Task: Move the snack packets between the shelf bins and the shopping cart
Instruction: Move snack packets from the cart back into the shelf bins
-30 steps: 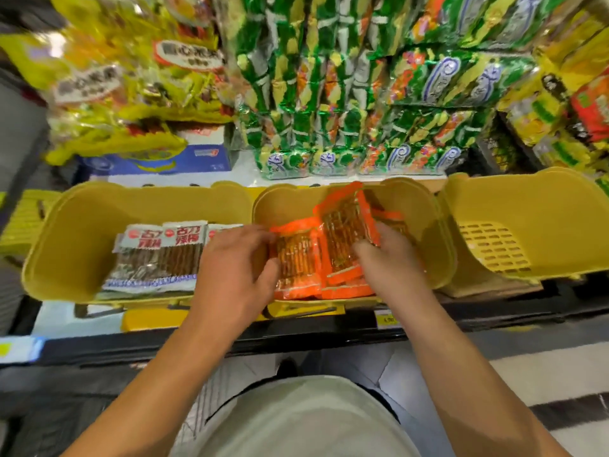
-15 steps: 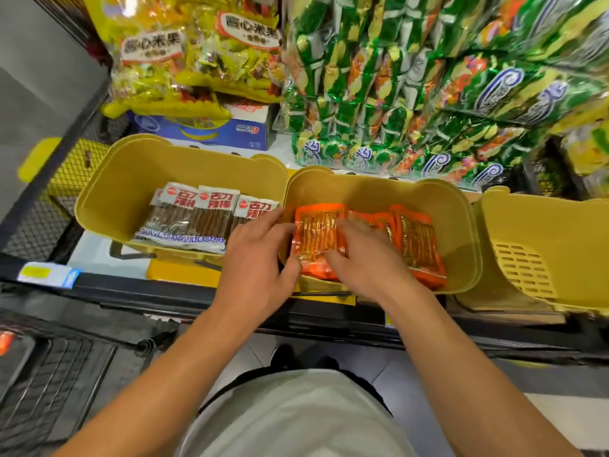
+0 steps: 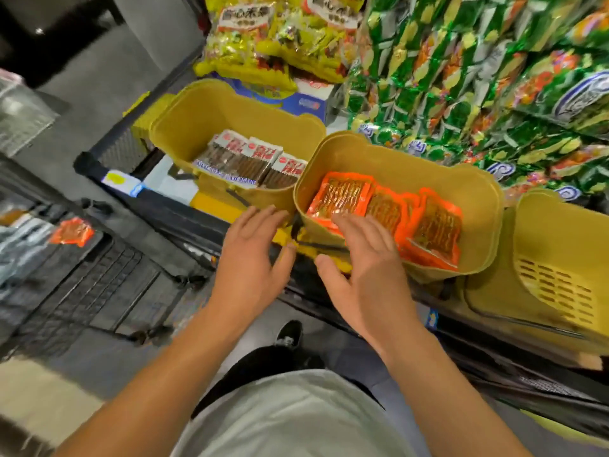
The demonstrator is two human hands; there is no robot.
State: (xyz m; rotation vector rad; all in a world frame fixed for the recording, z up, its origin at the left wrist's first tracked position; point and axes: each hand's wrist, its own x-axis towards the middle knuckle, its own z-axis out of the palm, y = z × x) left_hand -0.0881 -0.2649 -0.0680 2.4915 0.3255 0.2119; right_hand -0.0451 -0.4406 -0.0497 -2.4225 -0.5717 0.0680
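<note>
Three yellow plastic bins, smooth-walled with rounded corners, sit in a row on the shelf: the left bin (image 3: 197, 127), the middle bin (image 3: 478, 206) and the right bin (image 3: 560, 245), which has a slotted grille in its wall. The middle bin holds glossy orange packets (image 3: 389, 206), flat and crinkly (at least three show, overlapping). The left bin holds three flat white-and-brown packets (image 3: 244, 159) side by side. One more orange packet (image 3: 71, 231) lies in the black wire-mesh shopping cart (image 3: 85, 291) at far left.

The left hand (image 3: 250, 258) hovers before the bins, fingers spread and straight, holding nothing. The right hand (image 3: 362, 268) is likewise flat and empty, its fingertips over the near rim of the middle bin, covering part of the nearest orange packet.

Behind the bins, shiny green snack bags (image 3: 461, 94) and yellow bags (image 3: 263, 37) are stacked.
</note>
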